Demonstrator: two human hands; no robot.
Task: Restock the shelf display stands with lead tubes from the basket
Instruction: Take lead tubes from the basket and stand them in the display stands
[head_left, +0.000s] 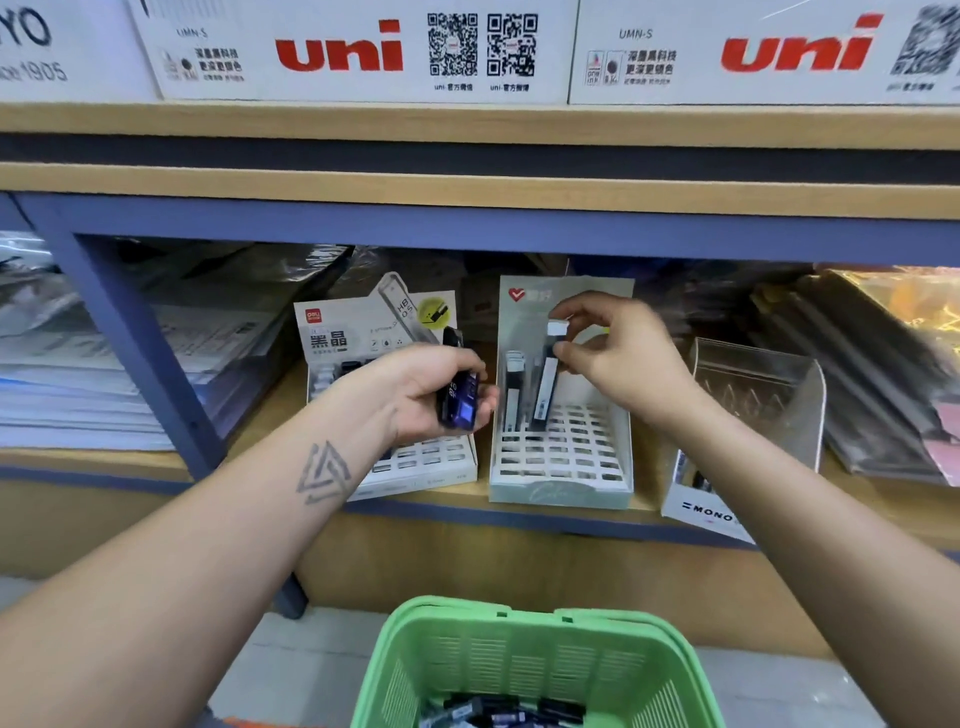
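Tube upright, pinched at cap by right hand, directly above stand slots; left hand grasps spare tubes.

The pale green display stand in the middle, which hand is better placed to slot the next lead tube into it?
Right. The right hand already pinches a lead tube by its white cap, directly above the pale green stand's empty slots. The left hand grips a bundle of dark tubes off to the side.

Bright, even light; edges bowed — blurred
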